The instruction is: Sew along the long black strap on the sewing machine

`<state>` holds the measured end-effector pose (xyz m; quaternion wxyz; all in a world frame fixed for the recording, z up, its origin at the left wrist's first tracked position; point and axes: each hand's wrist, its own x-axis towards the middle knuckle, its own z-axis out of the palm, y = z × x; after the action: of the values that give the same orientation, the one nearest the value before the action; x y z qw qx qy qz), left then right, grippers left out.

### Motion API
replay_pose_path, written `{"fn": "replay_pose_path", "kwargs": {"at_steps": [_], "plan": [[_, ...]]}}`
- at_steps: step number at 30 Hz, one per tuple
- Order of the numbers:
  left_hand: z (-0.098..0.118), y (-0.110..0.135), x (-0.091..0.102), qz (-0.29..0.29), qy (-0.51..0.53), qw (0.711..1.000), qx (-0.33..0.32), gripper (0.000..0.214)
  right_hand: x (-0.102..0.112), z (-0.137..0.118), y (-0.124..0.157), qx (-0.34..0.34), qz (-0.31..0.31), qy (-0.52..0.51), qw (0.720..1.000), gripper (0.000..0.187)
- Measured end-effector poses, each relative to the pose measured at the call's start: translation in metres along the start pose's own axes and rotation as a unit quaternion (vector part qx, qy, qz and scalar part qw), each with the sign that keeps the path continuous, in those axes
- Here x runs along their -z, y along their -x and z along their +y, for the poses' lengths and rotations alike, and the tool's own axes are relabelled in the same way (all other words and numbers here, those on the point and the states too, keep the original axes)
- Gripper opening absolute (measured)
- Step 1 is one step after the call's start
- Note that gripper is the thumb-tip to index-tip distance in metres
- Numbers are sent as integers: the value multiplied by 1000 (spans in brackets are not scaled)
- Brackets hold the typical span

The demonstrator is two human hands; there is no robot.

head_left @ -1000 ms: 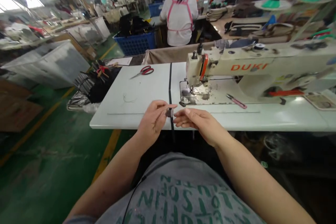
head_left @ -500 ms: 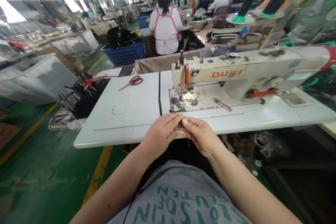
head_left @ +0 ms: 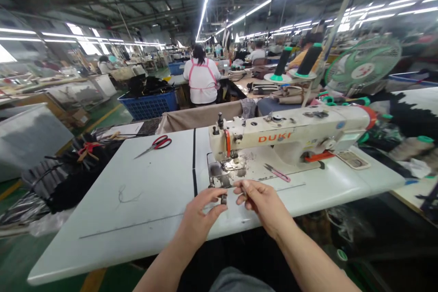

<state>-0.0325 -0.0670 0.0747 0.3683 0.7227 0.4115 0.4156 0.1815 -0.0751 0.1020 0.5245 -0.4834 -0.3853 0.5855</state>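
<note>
My left hand (head_left: pixel 205 212) pinches a small dark metal part, which looks like a bobbin case (head_left: pixel 223 199), between thumb and fingers. Just to its right, my right hand (head_left: pixel 262 200) has thumb and fingertips pressed together around something small, mostly hidden by the fingers. The hands are apart, above the front of the white sewing table (head_left: pixel 143 200). Beyond them stands a cream sewing machine (head_left: pixel 273 134) with its needle area over a worn metal plate. Pink-handled thread snips (head_left: pixel 278 172) lie on the machine bed.
Red-handled scissors (head_left: pixel 155 145) and loose thread (head_left: pixel 126 197) lie on the table's left part. Black material bundles (head_left: pixel 73 173) sit left of the table. Behind are a blue crate (head_left: pixel 148 106), a seated co-worker (head_left: pixel 201 77), thread cones (head_left: pixel 282 64) and a green fan (head_left: pixel 363 65).
My hands have parted from each other, uncovering the small dark part in my left hand. The camera view has tilted up, showing more of the ceiling and fan.
</note>
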Motion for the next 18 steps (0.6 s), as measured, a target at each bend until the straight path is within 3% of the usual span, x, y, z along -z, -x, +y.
{"fn": "replay_pose_path", "kwargs": {"at_steps": [4,5,7,8,11,12,14,18], "plan": [[-12,-3,4,-32,173,975,133,43,39,-63,-28,140,85,176,971,46],[-15,-2,4,-26,195,969,147,46,48,-80,-35,195,125,285,930,47],[-18,0,2,-10,219,962,165,50,61,-112,-47,242,185,376,875,38],[-20,2,0,-3,226,959,173,52,65,-125,-52,248,223,470,817,36],[-24,5,-7,-3,252,949,187,57,70,-153,-69,191,275,667,666,34],[-26,6,-8,-9,260,947,186,57,70,-158,-75,178,271,698,638,36],[-30,7,-10,-27,269,946,177,57,70,-165,-86,176,251,728,614,35],[-42,6,-8,-76,259,948,170,62,70,-168,-99,195,236,743,595,27]]}}
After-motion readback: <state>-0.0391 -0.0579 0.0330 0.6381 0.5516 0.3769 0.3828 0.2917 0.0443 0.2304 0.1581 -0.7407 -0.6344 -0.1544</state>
